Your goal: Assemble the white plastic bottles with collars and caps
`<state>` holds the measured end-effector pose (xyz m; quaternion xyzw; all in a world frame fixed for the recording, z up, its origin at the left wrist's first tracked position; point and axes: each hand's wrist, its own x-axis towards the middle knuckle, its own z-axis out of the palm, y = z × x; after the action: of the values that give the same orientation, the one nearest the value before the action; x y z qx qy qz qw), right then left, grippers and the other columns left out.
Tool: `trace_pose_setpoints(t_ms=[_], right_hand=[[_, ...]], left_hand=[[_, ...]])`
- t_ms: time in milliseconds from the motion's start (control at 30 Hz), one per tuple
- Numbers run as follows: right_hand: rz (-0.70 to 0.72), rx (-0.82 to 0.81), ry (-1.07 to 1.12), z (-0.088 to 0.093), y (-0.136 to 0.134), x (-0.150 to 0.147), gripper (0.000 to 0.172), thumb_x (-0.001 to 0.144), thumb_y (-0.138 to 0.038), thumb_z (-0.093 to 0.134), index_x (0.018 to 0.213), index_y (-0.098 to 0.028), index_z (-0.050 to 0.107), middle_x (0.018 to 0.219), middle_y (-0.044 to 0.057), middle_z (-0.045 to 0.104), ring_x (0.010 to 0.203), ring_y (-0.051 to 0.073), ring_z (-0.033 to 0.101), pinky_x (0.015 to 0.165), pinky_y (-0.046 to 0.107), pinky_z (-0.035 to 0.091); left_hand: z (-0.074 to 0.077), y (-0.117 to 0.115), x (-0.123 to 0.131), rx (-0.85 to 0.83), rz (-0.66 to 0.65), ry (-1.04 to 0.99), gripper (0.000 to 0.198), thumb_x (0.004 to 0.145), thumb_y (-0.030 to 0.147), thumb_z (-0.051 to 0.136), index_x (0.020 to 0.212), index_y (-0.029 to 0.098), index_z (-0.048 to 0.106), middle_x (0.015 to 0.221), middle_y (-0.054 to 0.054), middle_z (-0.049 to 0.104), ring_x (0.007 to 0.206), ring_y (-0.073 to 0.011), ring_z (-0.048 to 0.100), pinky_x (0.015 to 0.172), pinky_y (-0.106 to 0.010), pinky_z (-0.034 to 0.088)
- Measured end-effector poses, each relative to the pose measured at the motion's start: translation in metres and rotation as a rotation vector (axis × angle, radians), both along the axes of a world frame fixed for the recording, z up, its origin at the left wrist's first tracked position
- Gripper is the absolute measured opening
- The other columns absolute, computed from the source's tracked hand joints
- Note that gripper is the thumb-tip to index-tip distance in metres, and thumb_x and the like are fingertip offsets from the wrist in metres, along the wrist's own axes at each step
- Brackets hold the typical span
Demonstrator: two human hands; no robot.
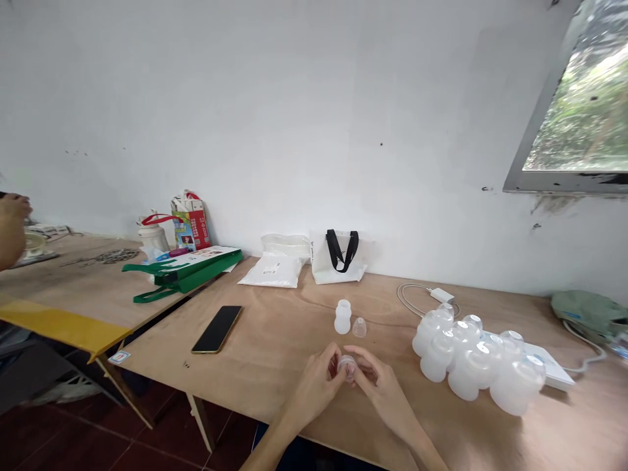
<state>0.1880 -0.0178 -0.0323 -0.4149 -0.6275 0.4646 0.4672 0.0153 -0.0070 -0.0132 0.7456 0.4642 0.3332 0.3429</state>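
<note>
Near the table's front edge, my left hand (pixel 321 379) and my right hand (pixel 375 383) meet around a small clear round piece (pixel 347 365). The fingers of both are pressed on it from either side. Just beyond them, a frosted white bottle (pixel 343 318) stands upright with no cap on it. Close to its right is a clear dome-shaped cap (pixel 360 328). To the right stands a cluster of several frosted bottles (pixel 478 360) with clear caps.
A black phone (pixel 217 330) lies left on the wooden table (pixel 275 327). White packages (pixel 275 269), a white bag (pixel 338 258) and a green bag (pixel 196 271) are near the wall. Behind the bottles are a white box (pixel 549 367) and a cable. A person's hand (pixel 14 208) shows far left.
</note>
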Motion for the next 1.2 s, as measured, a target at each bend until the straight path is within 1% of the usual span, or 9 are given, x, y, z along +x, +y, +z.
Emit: trace_pose_setpoints(t_ms=[167, 333, 500, 600, 667, 833, 1000, 1100, 1200], right_hand=[[-0.001, 0.067, -0.032, 0.002, 0.002, 0.005, 0.029, 0.096, -0.050, 0.058, 0.109, -0.025, 0.068, 0.099, 0.007, 0.076, 0.090, 0.024, 0.071, 0.083, 0.037, 0.056], [-0.028, 0.075, -0.018, 0.000, 0.004, 0.004, 0.017, 0.094, -0.041, 0.061, 0.095, -0.024, 0.062, 0.088, 0.004, 0.075, 0.082, 0.022, 0.071, 0.077, 0.033, 0.055], [-0.077, 0.117, -0.177, -0.009, 0.008, 0.003, 0.005, 0.091, -0.028, 0.056, 0.090, -0.024, 0.060, 0.079, 0.001, 0.072, 0.074, 0.020, 0.068, 0.069, 0.029, 0.049], [-0.109, 0.143, -0.296, -0.015, 0.009, 0.003, 0.008, 0.091, -0.024, 0.052, 0.086, -0.025, 0.058, 0.073, -0.001, 0.069, 0.066, 0.018, 0.063, 0.064, 0.028, 0.043], [-0.124, 0.157, -0.343, -0.019, 0.009, 0.003, 0.010, 0.092, -0.024, 0.049, 0.085, -0.026, 0.057, 0.072, -0.001, 0.068, 0.063, 0.018, 0.059, 0.063, 0.028, 0.040], [-0.206, 0.214, -0.417, -0.027, 0.011, 0.004, 0.009, 0.089, -0.024, 0.049, 0.082, -0.026, 0.053, 0.073, 0.000, 0.066, 0.066, 0.020, 0.060, 0.065, 0.029, 0.038], [-0.266, 0.284, -0.462, -0.038, 0.016, 0.007, 0.011, 0.082, -0.018, 0.048, 0.076, -0.027, 0.046, 0.067, -0.001, 0.063, 0.062, 0.021, 0.060, 0.061, 0.028, 0.035], [-0.300, 0.312, -0.504, -0.043, 0.016, 0.007, 0.011, 0.082, -0.019, 0.049, 0.076, -0.027, 0.045, 0.064, -0.002, 0.061, 0.058, 0.020, 0.059, 0.059, 0.028, 0.033], [-0.320, 0.318, -0.505, -0.040, 0.014, 0.004, 0.010, 0.083, -0.020, 0.047, 0.076, -0.027, 0.046, 0.064, -0.002, 0.061, 0.057, 0.020, 0.058, 0.059, 0.028, 0.033]], left_hand=[[0.008, -0.004, -0.004, -0.036, -0.135, -0.007, 0.032, 0.102, 0.050, 0.046, 0.097, 0.021, 0.058, 0.090, 0.001, 0.068, 0.081, -0.0144, 0.060, 0.070, -0.022, 0.043], [-0.001, -0.002, -0.002, -0.029, -0.092, 0.055, 0.038, 0.103, 0.052, 0.041, 0.091, 0.021, 0.058, 0.086, 0.001, 0.067, 0.081, -0.0155, 0.060, 0.069, -0.023, 0.041], [-0.010, -0.001, 0.001, 0.032, -0.056, 0.185, 0.033, 0.103, 0.044, 0.042, 0.081, 0.021, 0.053, 0.078, 0.002, 0.064, 0.072, -0.0156, 0.059, 0.064, -0.024, 0.038], [-0.011, -0.003, 0.003, 0.103, -0.014, 0.305, 0.027, 0.102, 0.036, 0.044, 0.081, 0.021, 0.053, 0.080, 0.000, 0.066, 0.072, -0.0171, 0.061, 0.064, -0.026, 0.036], [-0.012, -0.005, 0.006, 0.154, 0.016, 0.404, 0.022, 0.102, 0.032, 0.043, 0.087, 0.022, 0.056, 0.084, -0.002, 0.069, 0.074, -0.0188, 0.064, 0.064, -0.027, 0.036], [-0.016, -0.010, 0.016, 0.207, 0.058, 0.570, 0.013, 0.100, 0.022, 0.046, 0.103, 0.023, 0.059, 0.101, -0.004, 0.072, 0.090, -0.0224, 0.068, 0.068, -0.027, 0.038], [-0.020, -0.009, 0.023, 0.202, 0.067, 0.627, 0.015, 0.100, 0.017, 0.044, 0.101, 0.022, 0.058, 0.107, -0.006, 0.072, 0.099, -0.0236, 0.068, 0.071, -0.028, 0.040], [-0.023, -0.008, 0.023, 0.203, 0.074, 0.626, 0.016, 0.100, 0.016, 0.043, 0.099, 0.022, 0.058, 0.102, -0.006, 0.073, 0.098, -0.0234, 0.069, 0.070, -0.028, 0.040], [-0.023, -0.007, 0.020, 0.201, 0.092, 0.563, 0.010, 0.099, 0.021, 0.048, 0.096, 0.022, 0.058, 0.096, -0.004, 0.073, 0.092, -0.0224, 0.070, 0.069, -0.027, 0.040]])
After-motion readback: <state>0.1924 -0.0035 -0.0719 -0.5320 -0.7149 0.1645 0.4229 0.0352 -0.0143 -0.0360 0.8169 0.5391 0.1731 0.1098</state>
